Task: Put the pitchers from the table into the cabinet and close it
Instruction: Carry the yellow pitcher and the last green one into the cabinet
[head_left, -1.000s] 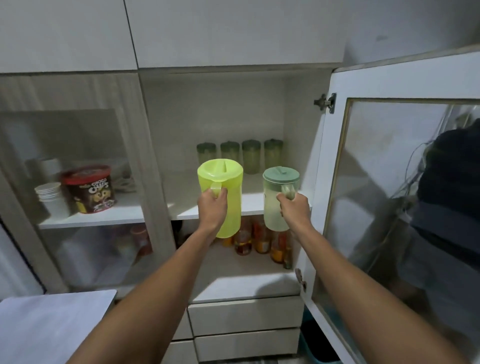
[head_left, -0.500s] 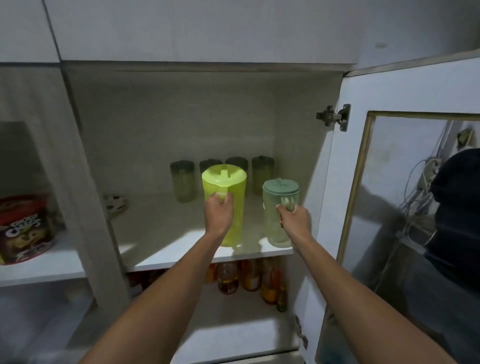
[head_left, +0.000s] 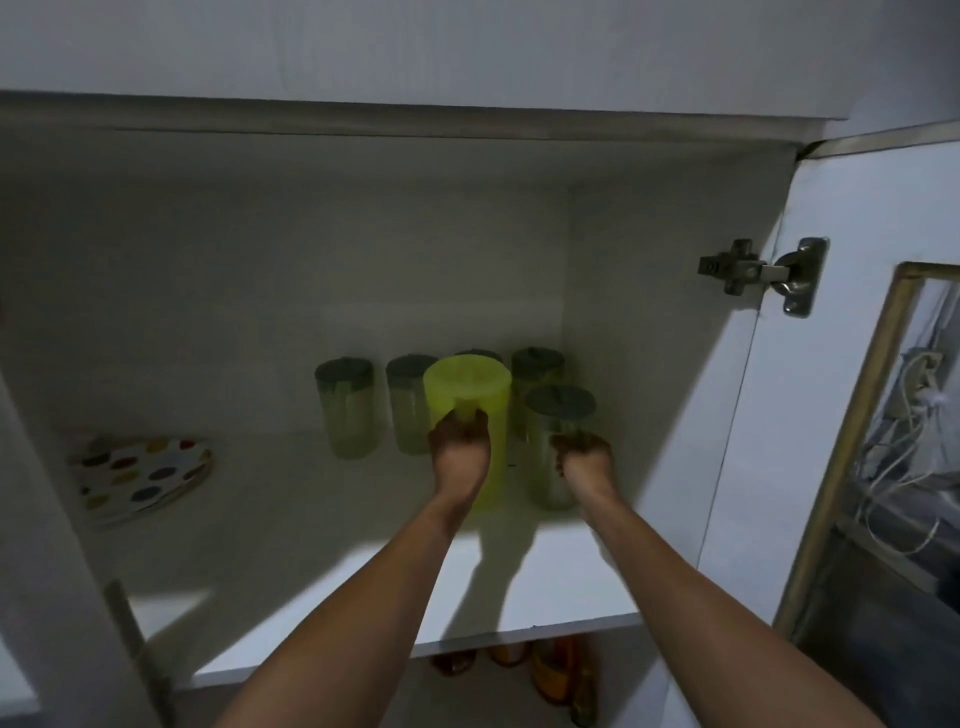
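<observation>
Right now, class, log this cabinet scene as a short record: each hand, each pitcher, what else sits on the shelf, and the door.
left hand: gripping the yellow-green pitcher by its handle
right hand: gripping the clear pitcher with grey-green lid
pitchers: both upright, side by side on the shelf
behind them: a row of lidded tumblers along the back wall
shelf left: spotted plates
cabinet door: open, hinged at the right
</observation>
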